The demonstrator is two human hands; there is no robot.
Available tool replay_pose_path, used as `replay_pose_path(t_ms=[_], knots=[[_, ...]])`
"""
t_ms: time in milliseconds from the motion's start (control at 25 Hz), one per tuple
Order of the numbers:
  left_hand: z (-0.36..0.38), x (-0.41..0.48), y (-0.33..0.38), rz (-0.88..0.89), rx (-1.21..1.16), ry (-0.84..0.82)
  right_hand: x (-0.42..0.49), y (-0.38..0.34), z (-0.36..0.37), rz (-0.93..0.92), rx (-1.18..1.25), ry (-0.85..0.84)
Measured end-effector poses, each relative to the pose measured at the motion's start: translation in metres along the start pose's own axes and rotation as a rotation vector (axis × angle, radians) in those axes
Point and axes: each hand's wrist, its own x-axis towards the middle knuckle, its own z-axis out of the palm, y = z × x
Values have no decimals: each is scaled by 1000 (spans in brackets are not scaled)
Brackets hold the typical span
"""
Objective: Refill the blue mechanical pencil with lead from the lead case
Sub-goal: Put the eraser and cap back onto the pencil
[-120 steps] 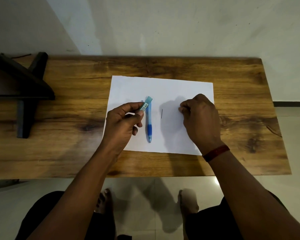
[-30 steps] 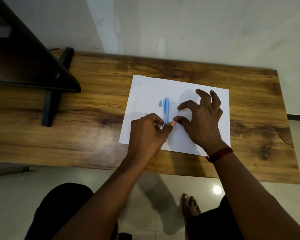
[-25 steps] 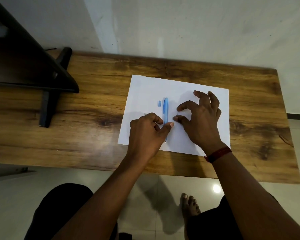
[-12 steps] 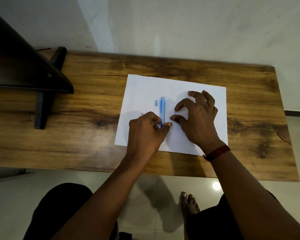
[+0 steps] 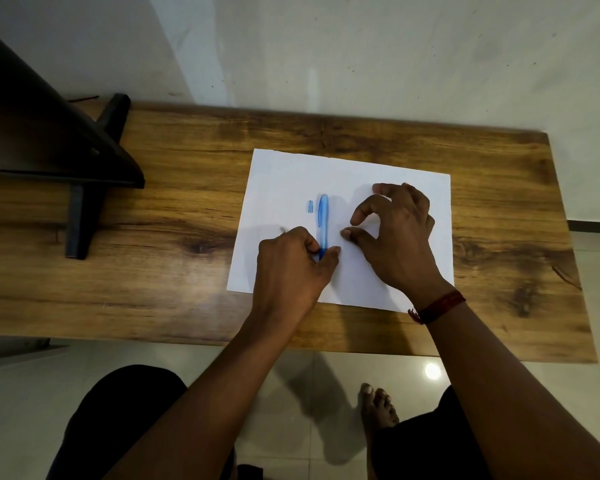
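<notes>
Nearest, the left hand (image 5: 291,268) pinches the near end of the blue mechanical pencil (image 5: 323,216) lying on the paper (image 5: 284,174). Beside it the right hand (image 5: 399,237) curls thumb and forefinger together; whether they hold anything, I cannot tell.

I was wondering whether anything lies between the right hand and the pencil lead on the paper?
Nothing visible does. The right hand brackets the thin lead with thumb and index finger on the white paper; whether they touch it is unclear. The blue pencil, in the left hand, lies off to its left.
</notes>
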Motion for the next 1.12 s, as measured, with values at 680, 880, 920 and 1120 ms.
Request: replay_pose_path(t_ms=[680, 880, 920, 1120], knots=[[-33, -2, -4, 244, -34, -101, 3, -3, -30, 397, 1177, 90], [-44, -3, -14, 278, -27, -107, 2, -10, -25, 368, 1237, 60], [-45, -3, -15, 278, -32, -111, 1, -11, -24, 362, 1231, 48], [-48, -2, -18, 271, -43, -145, -1, -12, -23, 351, 1220, 20]])
